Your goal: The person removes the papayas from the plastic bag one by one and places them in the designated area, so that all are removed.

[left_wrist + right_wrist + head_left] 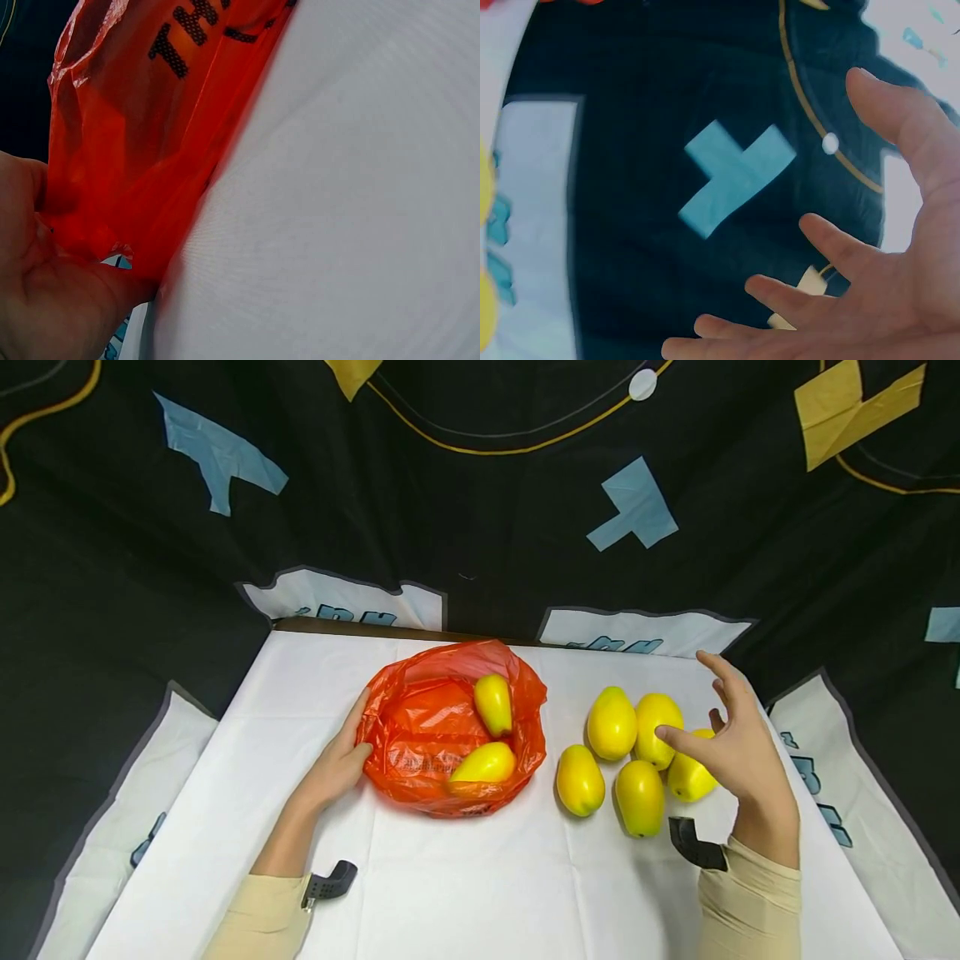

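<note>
A red plastic bag stands with its mouth open on the white table, two yellow mangoes inside. At the bag's left side my left hand holds the plastic between thumb and fingers; the left wrist view shows the hand at the bag's edge, some fingers hidden. Several more yellow mangoes lie grouped to the right of the bag. Over the rightmost mango hangs my right hand, thumb and fingers spread, holding nothing. Its spread fingers also appear in the right wrist view.
A white cloth covers the table, whose far edge meets a black backdrop with blue and yellow patches. A black wrist mount juts from the left sleeve, another mount from the right.
</note>
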Demonstrator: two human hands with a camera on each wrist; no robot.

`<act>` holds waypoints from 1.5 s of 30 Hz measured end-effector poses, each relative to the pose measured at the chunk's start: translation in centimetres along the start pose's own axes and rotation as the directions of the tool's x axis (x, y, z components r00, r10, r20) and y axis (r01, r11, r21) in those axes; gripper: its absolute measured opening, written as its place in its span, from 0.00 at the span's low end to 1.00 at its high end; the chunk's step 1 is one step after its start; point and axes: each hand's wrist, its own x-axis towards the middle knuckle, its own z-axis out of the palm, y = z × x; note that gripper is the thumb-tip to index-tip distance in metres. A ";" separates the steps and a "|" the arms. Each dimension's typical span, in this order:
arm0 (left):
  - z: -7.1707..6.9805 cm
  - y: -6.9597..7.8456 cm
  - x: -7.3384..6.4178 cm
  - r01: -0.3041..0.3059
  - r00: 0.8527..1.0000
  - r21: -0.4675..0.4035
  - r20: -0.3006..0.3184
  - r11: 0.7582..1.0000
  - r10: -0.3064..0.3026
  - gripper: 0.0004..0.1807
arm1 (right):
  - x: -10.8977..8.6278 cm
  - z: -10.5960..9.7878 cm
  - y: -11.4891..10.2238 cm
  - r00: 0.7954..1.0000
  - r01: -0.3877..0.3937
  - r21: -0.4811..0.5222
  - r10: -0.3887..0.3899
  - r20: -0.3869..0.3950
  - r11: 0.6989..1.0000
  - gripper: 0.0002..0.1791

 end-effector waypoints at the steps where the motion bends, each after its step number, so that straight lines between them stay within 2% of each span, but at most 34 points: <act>1: 0.0 0.0 0.0 0.001 1.000 -0.002 -0.002 1.000 -0.001 0.46 | 0.4 0.1 -0.5 1.000 0.017 0.006 -0.017 -0.005 1.000 0.59; 10: 0.0 0.0 0.0 -0.006 1.000 -0.025 -0.001 1.000 0.006 0.46 | 3.4 2.1 -5.0 0.993 0.113 0.127 -0.114 0.001 0.985 0.63; 16: 0.1 0.3 -0.1 -0.001 1.000 -0.021 -0.006 1.000 0.001 0.45 | 5.1 4.1 -6.9 0.984 0.170 0.142 -0.175 0.024 0.975 0.61; 21: 0.2 0.2 -0.1 -0.012 1.000 -0.039 -0.008 0.999 0.012 0.45 | 5.8 6.1 -9.0 0.976 0.188 0.190 -0.205 0.072 0.964 0.59; 26: 0.2 0.1 -0.1 0.007 1.000 -0.026 -0.007 1.000 -0.007 0.46 | 6.0 8.1 -10.5 0.967 0.188 0.226 -0.220 0.129 0.956 0.54; 31: 0.0 0.4 -0.3 0.010 1.000 -0.033 -0.011 0.999 -0.010 0.45 | 6.9 10.3 -10.7 0.957 0.168 0.226 -0.213 0.195 0.959 0.50; 36: -0.3 2.9 -0.9 0.025 1.000 -0.055 0.009 0.998 -0.024 0.43 | 7.8 12.2 -10.4 0.940 0.150 0.240 -0.214 0.266 0.959 0.45; 39: -0.4 2.4 -0.8 0.023 1.000 -0.025 0.011 0.999 -0.022 0.43 | 8.7 13.6 -9.4 0.933 0.126 0.256 -0.202 0.298 0.958 0.44; 43: -0.1 0.1 -0.2 0.012 1.000 -0.012 -0.008 1.000 -0.012 0.45 | 10.0 15.8 -7.3 0.917 0.071 0.283 -0.174 0.358 0.956 0.43; 45: 0.0 0.1 -0.2 0.010 1.000 -0.008 -0.016 1.000 -0.010 0.45 | 10.4 16.7 -6.6 0.904 0.037 0.289 -0.155 0.398 0.956 0.42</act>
